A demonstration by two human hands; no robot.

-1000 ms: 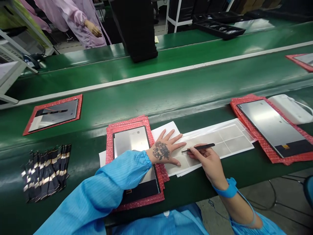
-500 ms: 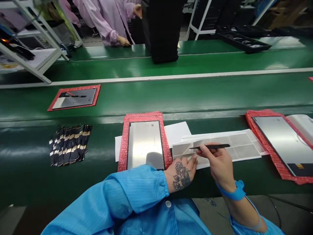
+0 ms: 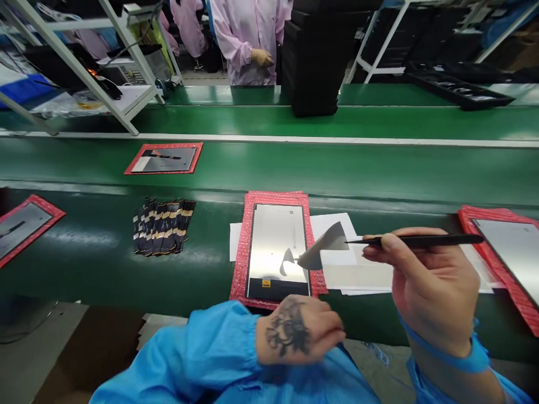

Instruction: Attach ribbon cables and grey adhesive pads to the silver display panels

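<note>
My right hand [image 3: 433, 280] is closed around black tweezers [image 3: 421, 241]. At their tip hangs a thin grey film piece [image 3: 326, 247], bent and tilted over the right edge of a display panel [image 3: 273, 241]. The silver-backed panel lies on red bubble-wrap sheets [image 3: 240, 275] and shows the film's reflection. Just in front of the panel's lower edge is my left hand [image 3: 301, 328], its fingers curled together and nothing seen in them. Beneath the tweezers and right hand lies a white-backed sticker sheet [image 3: 357, 275], partly hidden.
Several black-and-gold flex cables [image 3: 164, 227] lie left of the panel. More panels on red wrap are at the far right [image 3: 514, 241], left [image 3: 25, 227] and back left [image 3: 168, 160]. Across the bench stand a black tray stack [image 3: 314, 67] and a person in pink [image 3: 248, 45].
The tweezers have lifted the grey film off the sticker sheet, and its near end now hangs over the panel. My left hand has left the sheet and curled nearer my body. The view has shifted left.
</note>
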